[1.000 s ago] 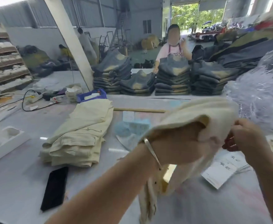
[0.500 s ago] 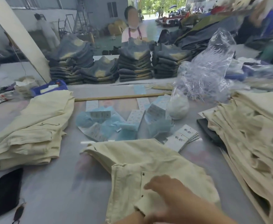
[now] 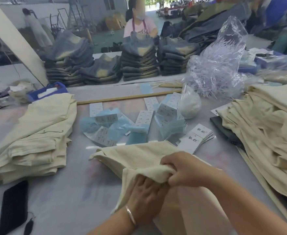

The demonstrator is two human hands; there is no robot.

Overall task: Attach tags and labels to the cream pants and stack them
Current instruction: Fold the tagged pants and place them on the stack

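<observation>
A pair of cream pants (image 3: 136,155) lies on the grey table in front of me. My right hand (image 3: 188,172) grips a bunched fold of its waistband. Just below, my left hand (image 3: 146,199), with a silver bangle on the wrist, reaches under that fold with fingers partly hidden by cloth. White hang tags (image 3: 197,138) lie fanned out just beyond the pants. Blue and white labels (image 3: 115,126) are scattered in the table's middle. A folded stack of cream pants (image 3: 34,133) sits at the left. A loose pile of cream pants (image 3: 265,126) fills the right.
A black phone (image 3: 13,206) lies at the near left. A clear bag of plastic fasteners (image 3: 219,65) and a small white bag (image 3: 189,104) stand beyond the labels. A wooden stick (image 3: 127,98) crosses the table. Stacks of dark jeans (image 3: 139,61) and a person stand behind.
The pants came down from mid-air onto the table. My view turned right and down. My right hand came in and took hold of the waistband fold; the left hand moved under it.
</observation>
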